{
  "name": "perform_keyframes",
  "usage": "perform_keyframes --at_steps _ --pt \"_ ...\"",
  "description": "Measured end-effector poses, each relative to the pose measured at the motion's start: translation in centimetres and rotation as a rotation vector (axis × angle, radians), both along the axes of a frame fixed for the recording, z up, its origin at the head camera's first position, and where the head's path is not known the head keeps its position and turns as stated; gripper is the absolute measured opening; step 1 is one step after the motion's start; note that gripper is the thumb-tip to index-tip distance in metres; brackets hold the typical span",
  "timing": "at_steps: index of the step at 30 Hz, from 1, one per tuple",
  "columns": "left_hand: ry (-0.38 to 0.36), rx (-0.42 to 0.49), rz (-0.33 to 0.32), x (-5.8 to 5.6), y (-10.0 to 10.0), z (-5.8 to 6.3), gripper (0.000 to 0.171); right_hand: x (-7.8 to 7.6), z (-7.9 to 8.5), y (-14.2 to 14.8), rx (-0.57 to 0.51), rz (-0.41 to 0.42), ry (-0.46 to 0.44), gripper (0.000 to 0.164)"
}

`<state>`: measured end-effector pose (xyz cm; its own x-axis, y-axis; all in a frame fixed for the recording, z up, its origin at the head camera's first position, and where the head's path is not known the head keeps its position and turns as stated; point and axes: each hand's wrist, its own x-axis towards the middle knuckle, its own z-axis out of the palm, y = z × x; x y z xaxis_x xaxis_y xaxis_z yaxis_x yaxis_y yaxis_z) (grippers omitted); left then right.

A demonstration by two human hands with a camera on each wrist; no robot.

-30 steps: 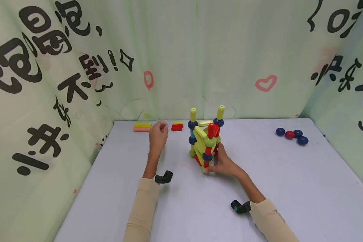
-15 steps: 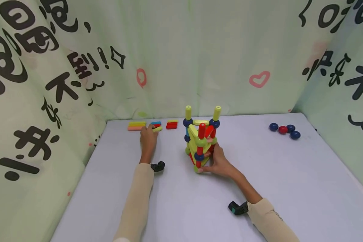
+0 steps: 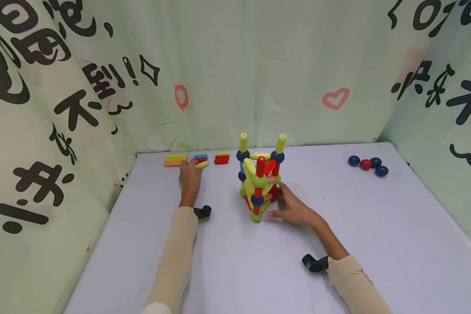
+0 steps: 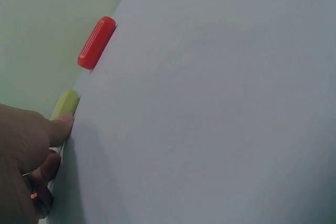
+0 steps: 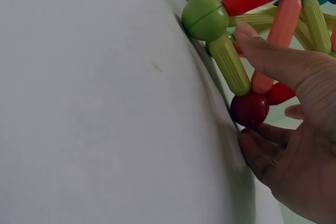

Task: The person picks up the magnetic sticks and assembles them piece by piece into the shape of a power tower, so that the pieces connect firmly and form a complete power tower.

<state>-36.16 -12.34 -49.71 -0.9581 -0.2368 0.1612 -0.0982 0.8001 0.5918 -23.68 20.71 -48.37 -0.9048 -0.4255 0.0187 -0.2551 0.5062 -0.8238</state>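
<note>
A tower of magnetic rods and balls (image 3: 259, 181) stands upright in the middle of the table, with two yellow-green rods and a red rod pointing up. My left hand (image 3: 190, 179) pinches a yellow-green rod (image 3: 202, 164) low at the table's back left; in the left wrist view the thumb lies on it. Beside the tower's right side is my right hand (image 3: 296, 210), fingers spread and thumb off the rods. The right wrist view has the fingers close to a dark red ball (image 5: 250, 109), with a green ball (image 5: 206, 18) farther off; whether the fingers touch is unclear.
Several pink and yellow rods (image 3: 173, 163) lie left of my left hand. Blue and red rods (image 3: 200, 156) lie behind it, and more red rods (image 3: 221, 160) lie to its right. Several blue balls and a red ball (image 3: 365, 164) sit at the back right. Curtains surround the white table (image 3: 235, 270).
My left hand has come down among the rods at the back and now pinches a yellow-green one. My right thumb has come away from the tower's base.
</note>
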Motion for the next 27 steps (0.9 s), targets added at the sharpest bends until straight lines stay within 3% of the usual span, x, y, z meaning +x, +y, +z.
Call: perform_keyframes --at_steps 5,7,9,11,14,16,18,21,24,27 --pt "0.009 0.079 0.021 0.2 -0.3 0.0 0.041 -0.9 0.7 2.2 0.084 -0.058 -0.053 0.074" --pt "-0.002 0.119 0.017 0.6 -0.2 0.2 0.044 -1.5 0.9 3.8 0.117 -0.143 -0.014 0.056" --pt "-0.019 0.154 -0.005 1.2 0.1 0.5 0.045 -2.3 1.0 5.7 0.125 -0.284 0.094 0.042" --pt "-0.03 0.188 -0.067 1.8 0.8 1.0 0.043 -3.3 1.2 7.8 0.127 -0.467 0.221 0.035" --pt "-0.029 0.294 -0.239 2.7 2.4 2.1 0.041 -5.4 1.6 11.1 0.132 -0.715 0.378 0.034" --pt "-0.028 0.421 -0.387 3.3 3.6 3.1 0.043 -6.7 2.1 13.1 0.199 -0.808 0.363 0.039" --pt "-0.038 0.571 -0.515 4.0 4.9 4.0 0.05 -7.8 2.5 14.8 0.297 -0.836 0.298 0.044" --pt "-0.059 0.751 -0.65 5.1 6.3 5.0 0.064 -8.5 2.7 16.3 0.458 -0.78 0.152 0.049" --pt "-0.074 0.815 -0.716 6.1 7.2 5.6 0.08 -8.5 2.5 17.0 0.517 -0.732 0.073 0.049" --pt "-0.077 0.84 -0.765 6.8 7.8 6.0 0.082 -8.4 2.0 17.1 0.532 -0.708 0.053 0.047"
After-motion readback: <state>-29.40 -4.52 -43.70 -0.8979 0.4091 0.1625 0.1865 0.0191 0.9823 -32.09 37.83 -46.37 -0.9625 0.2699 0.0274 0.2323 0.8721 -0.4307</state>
